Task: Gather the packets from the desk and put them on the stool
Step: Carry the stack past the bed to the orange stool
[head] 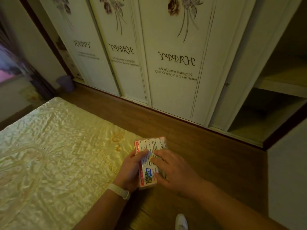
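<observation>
A stack of flat packets [150,161], white with red edges, printed text and a blue patch, is held in front of me over the wooden floor. My left hand [131,170] grips the stack from its left side and underneath; a pale band sits on that wrist. My right hand [172,170] lies on top of the stack with fingers spread across the print. No desk or stool is in view.
A bed with a shiny yellow cover [49,155] fills the left. White sliding wardrobe doors [176,67] stand ahead, with open shelves [272,100] at right. A purple bin [65,83] sits in the far corner. My white shoe [181,221] shows on the floor [207,155].
</observation>
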The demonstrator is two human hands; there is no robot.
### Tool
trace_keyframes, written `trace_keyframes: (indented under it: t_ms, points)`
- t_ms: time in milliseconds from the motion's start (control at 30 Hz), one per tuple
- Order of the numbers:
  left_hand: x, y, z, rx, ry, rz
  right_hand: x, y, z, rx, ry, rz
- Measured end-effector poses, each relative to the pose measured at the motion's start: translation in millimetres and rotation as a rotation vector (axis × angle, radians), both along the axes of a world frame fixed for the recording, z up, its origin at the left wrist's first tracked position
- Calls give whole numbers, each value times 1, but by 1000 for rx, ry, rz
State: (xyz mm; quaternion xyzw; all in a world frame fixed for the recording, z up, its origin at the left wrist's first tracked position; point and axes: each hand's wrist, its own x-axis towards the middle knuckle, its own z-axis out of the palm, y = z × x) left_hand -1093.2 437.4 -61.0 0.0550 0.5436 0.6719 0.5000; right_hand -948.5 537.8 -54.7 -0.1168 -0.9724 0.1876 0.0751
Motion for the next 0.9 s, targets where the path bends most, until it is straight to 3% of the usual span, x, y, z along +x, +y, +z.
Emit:
trace_keyframes:
  t_ms: [367,500,733,900]
  points:
    - [-65,124,15,24,38,6,-66,128,26,29,-85,41]
    - [-100,152,-1,11,-50,3,-100,155,11,2,-93,38]
    - [-190,216,-34,-11,-87,-4,-187,213,-15,4,-110,-17]
    - [-273,272,-16,49,-69,-30,-269,260,-4,76,-106,-78]
